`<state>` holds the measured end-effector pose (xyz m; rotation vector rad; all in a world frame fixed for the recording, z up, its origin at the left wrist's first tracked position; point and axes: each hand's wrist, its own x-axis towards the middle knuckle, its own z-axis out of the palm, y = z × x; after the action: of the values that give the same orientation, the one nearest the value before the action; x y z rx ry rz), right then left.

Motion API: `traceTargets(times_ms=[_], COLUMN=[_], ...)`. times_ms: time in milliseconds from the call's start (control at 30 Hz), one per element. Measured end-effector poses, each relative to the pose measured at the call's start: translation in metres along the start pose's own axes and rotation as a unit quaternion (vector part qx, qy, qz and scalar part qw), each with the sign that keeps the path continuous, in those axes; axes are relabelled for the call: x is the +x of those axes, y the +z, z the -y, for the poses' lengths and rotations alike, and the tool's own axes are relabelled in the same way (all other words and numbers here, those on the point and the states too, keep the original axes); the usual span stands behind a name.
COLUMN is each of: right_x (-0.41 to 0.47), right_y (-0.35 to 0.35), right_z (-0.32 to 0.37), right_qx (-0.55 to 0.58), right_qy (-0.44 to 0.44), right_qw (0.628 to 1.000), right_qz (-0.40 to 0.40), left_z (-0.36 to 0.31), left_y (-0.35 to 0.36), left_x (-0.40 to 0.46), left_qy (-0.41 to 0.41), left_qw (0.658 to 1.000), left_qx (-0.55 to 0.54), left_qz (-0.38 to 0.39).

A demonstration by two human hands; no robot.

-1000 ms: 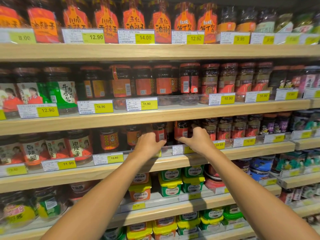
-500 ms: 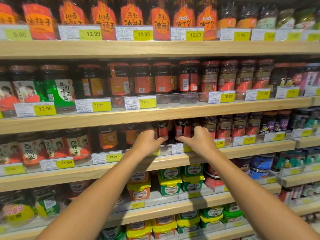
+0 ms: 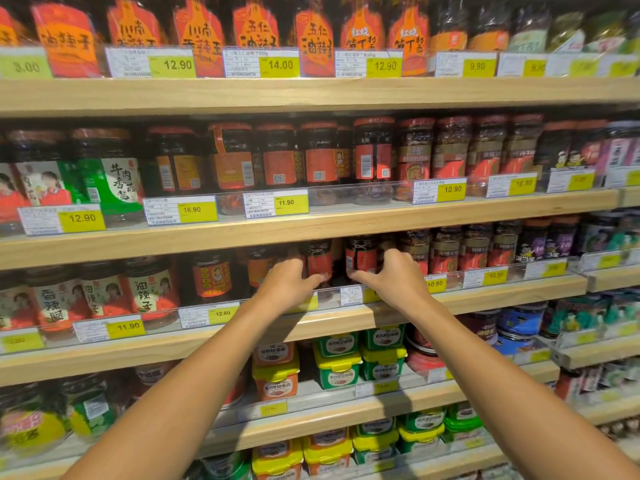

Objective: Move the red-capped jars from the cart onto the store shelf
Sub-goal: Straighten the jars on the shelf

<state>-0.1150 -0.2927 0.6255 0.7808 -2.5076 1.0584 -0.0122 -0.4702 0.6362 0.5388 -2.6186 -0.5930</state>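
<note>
Two dark jars with red labels stand side by side at the front of the third wooden shelf (image 3: 502, 294), behind its clear rail. My left hand (image 3: 287, 284) is closed on the left jar (image 3: 318, 263), with the thumb across its base. My right hand (image 3: 393, 277) wraps the right jar (image 3: 361, 258), thumb at its lower left and fingers curled round its right side. Their caps are hidden in shadow under the shelf above. More red-capped jars (image 3: 320, 154) fill the shelf above. The cart is out of view.
Similar jars (image 3: 446, 251) are packed tightly to the right of my hands, and another labelled jar (image 3: 212, 277) to the left. Yellow price tags (image 3: 435, 284) line the rails. Green and orange lidded tubs (image 3: 337, 362) sit on the shelf below my forearms.
Both hands have stayed on the same two jars on the third shelf, shifting only slightly. The view has tipped a little.
</note>
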Motion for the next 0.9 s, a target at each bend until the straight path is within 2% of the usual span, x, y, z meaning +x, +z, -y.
traceTargets(times_ms=[167,467,600,700,900], right_x=[0.003,0.005,-0.007,-0.019,-0.047], right_y=[0.003,0.011,0.005,-0.004,-0.032], right_z=[0.001,0.002,0.003,0.002,0.012], right_qx=[-0.008,-0.003,-0.027,-0.044,0.010], right_qy=[0.009,0.010,-0.010,-0.040,-0.141], right_qw=[1.000,1.000,0.999,0.998,0.986], right_qz=[0.002,0.001,-0.017,-0.030,-0.084], left_z=[0.007,-0.006,-0.001,0.014,0.037], left_y=[-0.005,-0.005,-0.010,-0.022,-0.081], left_x=[0.002,-0.011,-0.031,-0.050,-0.103], left_qy=[-0.004,0.007,0.024,0.065,0.164], left_qw=[1.000,1.000,0.999,0.995,0.976], left_qx=[-0.011,-0.009,0.039,0.074,-0.008], left_qz=[0.026,0.025,0.012,-0.034,-0.145])
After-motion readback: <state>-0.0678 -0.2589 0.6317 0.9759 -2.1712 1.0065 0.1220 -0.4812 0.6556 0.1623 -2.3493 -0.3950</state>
